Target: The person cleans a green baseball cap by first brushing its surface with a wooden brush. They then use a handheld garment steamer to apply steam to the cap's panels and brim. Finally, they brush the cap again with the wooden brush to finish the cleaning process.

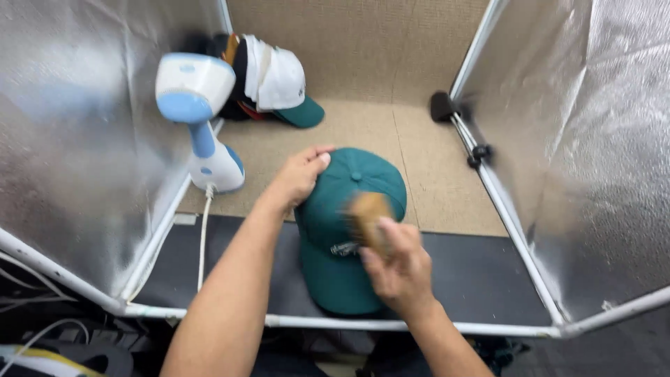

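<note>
Left hand (299, 174) curled over the left side of a dark green cap (349, 230), fingers bent and pressing onto the crown, thumb side up near the top button. Right hand (398, 269) closed round a wooden brush (368, 216), brush head down on the front panel just above the small pale logo patch. Bit blurry there, so bristles hard to make out, and can't tell how firm the contact is.

Cap sitting dead centre between both hands, crown toward the far end, brim pointing back at the wearer and overhanging the black mat (481, 272) at the near edge. Crown half over the tan carpet-like floor (419, 174), brim half over the mat. So: left hand on the upper left of the cap, right hand low and right, partly covering the brim side.

Off to the left, well apart from the hands, a white and blue handheld steamer (199, 119) standing upright, cord trailing down toward the near edge. Behind it in the far corner, a stack of caps (276, 80), white on top, green brim poking out. Shiny silver foil walls (593, 139) on both sides, held on a white tube frame (502, 209) with black clips.
</note>
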